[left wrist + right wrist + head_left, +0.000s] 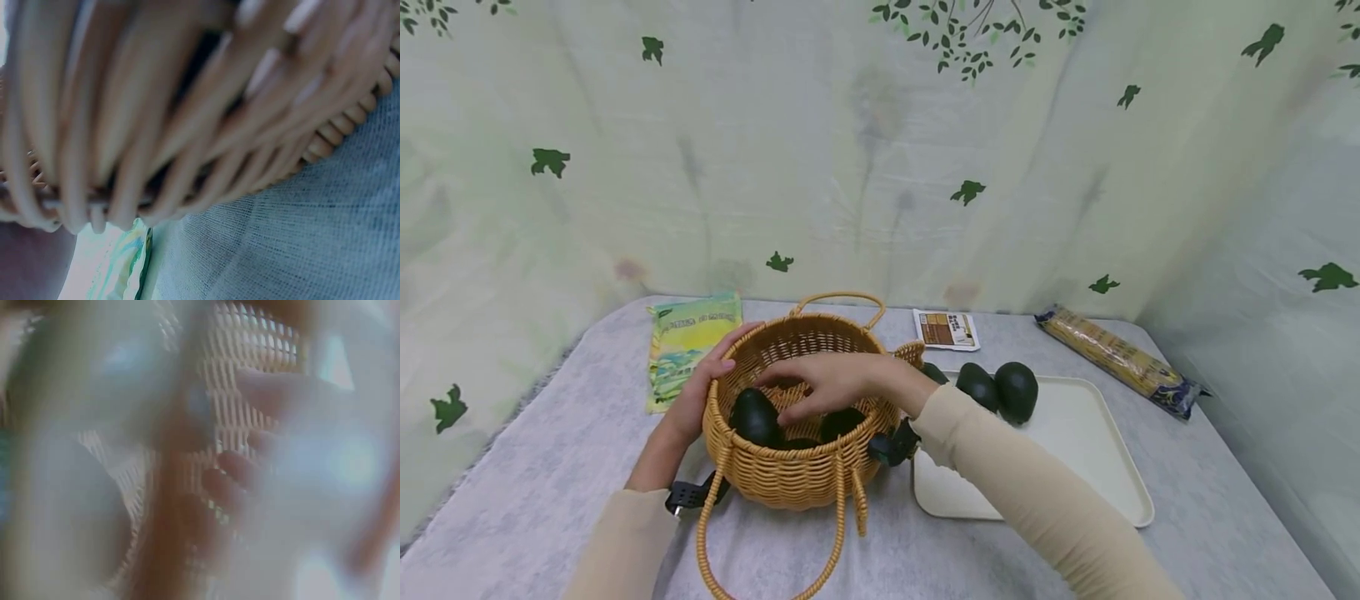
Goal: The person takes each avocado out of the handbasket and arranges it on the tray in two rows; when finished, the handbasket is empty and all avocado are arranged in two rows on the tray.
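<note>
A woven wicker basket (790, 479) stands on the grey cloth, its handles folded down. Inside lie dark green avocados, one at the left (754, 417) and one at the right (842, 421). My left hand (703, 387) grips the basket's left rim, thumb on the edge. My right hand (820, 383) reaches into the basket from the right with relaxed fingers just above the avocados and holds nothing that I can see. The left wrist view shows only blurred wicker (187, 125) close up. In the right wrist view the basket weave (250, 375) and fingers (237, 469) are blurred.
A cream tray (1075, 450) lies right of the basket, with two avocados (1017, 390) at its far left corner. A green-yellow packet (688, 346) lies behind the basket at the left, a small box (946, 328) behind it, and a long pasta packet (1120, 360) at the far right. A curtain backs the table.
</note>
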Action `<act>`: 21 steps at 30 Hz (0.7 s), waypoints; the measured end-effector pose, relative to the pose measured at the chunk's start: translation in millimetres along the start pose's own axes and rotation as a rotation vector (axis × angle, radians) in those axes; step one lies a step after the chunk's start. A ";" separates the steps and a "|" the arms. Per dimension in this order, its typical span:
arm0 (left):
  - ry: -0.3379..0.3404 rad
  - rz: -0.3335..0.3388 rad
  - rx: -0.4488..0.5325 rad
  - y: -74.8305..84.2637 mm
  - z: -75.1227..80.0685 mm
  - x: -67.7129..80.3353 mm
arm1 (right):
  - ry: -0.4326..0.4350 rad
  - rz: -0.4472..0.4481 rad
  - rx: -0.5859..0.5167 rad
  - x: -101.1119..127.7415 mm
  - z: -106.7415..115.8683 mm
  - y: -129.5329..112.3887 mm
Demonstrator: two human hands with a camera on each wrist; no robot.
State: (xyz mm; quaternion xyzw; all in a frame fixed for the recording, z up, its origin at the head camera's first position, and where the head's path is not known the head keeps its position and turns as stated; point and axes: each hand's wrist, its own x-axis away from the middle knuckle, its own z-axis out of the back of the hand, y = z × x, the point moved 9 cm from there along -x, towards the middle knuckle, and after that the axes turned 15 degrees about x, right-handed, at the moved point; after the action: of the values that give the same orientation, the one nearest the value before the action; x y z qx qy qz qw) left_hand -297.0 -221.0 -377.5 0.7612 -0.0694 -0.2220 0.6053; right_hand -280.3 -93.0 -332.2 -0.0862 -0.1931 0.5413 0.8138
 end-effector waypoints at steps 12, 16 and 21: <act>0.005 0.010 0.008 -1.1 1.7 0.9 | -0.022 -0.009 0.035 -1.8 37.4 0.9; 0.006 0.006 -0.001 -0.5 1.9 2.2 | -0.046 -0.027 -0.010 -15.6 32.0 7.5; 0.007 0.005 -0.015 -0.6 1.8 1.2 | -0.072 -0.051 -0.034 -31.9 21.8 12.3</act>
State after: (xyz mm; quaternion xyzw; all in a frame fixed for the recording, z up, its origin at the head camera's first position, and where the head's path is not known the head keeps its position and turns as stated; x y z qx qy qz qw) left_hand -296.7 -222.9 -378.6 0.7573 -0.0675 -0.2184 0.6117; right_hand -310.5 -118.8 -323.7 -0.0755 -0.2336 0.5197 0.8183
